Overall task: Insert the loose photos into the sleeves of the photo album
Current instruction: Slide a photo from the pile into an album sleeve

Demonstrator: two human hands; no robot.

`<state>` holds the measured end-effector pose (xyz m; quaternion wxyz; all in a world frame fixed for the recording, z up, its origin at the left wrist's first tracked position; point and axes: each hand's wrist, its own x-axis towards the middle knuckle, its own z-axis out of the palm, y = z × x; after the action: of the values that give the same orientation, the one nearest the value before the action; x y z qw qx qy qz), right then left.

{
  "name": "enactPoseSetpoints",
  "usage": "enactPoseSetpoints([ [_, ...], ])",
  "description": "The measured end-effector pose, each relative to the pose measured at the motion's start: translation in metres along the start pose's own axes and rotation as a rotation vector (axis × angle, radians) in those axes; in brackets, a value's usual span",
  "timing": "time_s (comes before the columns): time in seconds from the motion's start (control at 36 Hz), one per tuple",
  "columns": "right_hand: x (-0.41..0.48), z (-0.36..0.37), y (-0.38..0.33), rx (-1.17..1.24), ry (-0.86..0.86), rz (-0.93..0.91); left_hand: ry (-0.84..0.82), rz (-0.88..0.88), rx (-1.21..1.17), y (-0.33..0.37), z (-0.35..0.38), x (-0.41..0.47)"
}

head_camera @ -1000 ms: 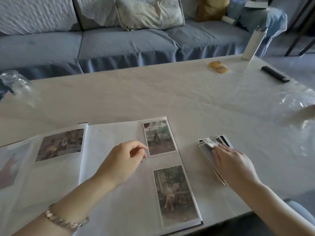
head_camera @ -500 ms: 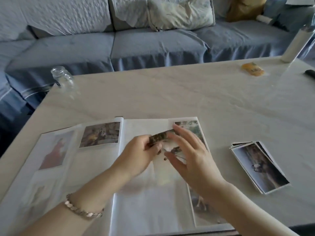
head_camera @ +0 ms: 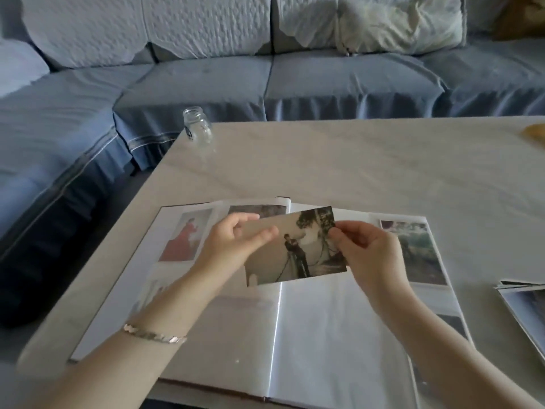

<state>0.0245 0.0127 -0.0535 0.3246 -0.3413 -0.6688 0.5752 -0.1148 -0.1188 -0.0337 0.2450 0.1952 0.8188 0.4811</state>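
Observation:
The open photo album (head_camera: 309,335) lies flat on the table in front of me, with several photos in its sleeves. I hold a loose photo (head_camera: 298,255) of a figure beside a tree above the album's middle. My left hand (head_camera: 233,246) pinches its left edge between thumb and fingers. My right hand (head_camera: 368,255) pinches its right edge. A stack of loose photos (head_camera: 528,302) sits at the right edge of the view, partly cut off.
A small glass jar (head_camera: 198,125) stands near the table's far left corner. A yellow item (head_camera: 535,131) is at the far right edge. The pale table (head_camera: 354,166) has a blue sofa (head_camera: 206,90) behind and to its left.
My right hand left the stack with a photo and brought it over the album. Both hands now hold it flat and raised. The view has swung left.

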Motion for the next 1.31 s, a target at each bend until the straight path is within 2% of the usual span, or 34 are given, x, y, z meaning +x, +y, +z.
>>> enactPoseSetpoints([
  [0.08,0.000,0.015,-0.003,0.026,0.013,0.006,-0.043,-0.133,-0.236,-0.009,-0.007,-0.001],
  [0.14,-0.001,0.026,-0.004,0.060,-0.053,0.029,-0.015,-0.112,-0.257,-0.016,-0.011,0.000],
  [0.19,-0.002,0.036,-0.003,0.085,-0.156,0.047,0.092,-0.054,-0.222,-0.023,-0.019,0.001],
  [0.36,-0.002,0.043,0.024,-0.516,-0.415,-0.150,0.450,0.002,-0.161,-0.053,-0.055,0.015],
  [0.44,0.002,0.046,0.033,-0.682,-0.533,-0.199,0.546,0.009,-0.124,-0.064,-0.074,0.019],
  [0.53,0.007,0.051,0.042,-0.740,-0.565,-0.217,0.590,-0.018,-0.112,-0.077,-0.090,0.022],
  [0.83,0.005,0.053,0.058,-0.605,-0.509,-0.209,0.577,-0.047,0.054,-0.105,-0.121,0.019],
  [1.03,0.006,0.053,0.060,-0.610,-0.498,-0.232,0.345,-0.034,0.110,-0.107,-0.112,0.014],
  [1.22,0.007,0.053,0.061,-0.627,-0.499,-0.239,0.127,-0.204,0.121,-0.110,-0.120,0.015],
  [1.31,0.006,0.052,0.060,-0.625,-0.505,-0.224,0.043,-0.212,0.146,-0.109,-0.124,0.017],
])
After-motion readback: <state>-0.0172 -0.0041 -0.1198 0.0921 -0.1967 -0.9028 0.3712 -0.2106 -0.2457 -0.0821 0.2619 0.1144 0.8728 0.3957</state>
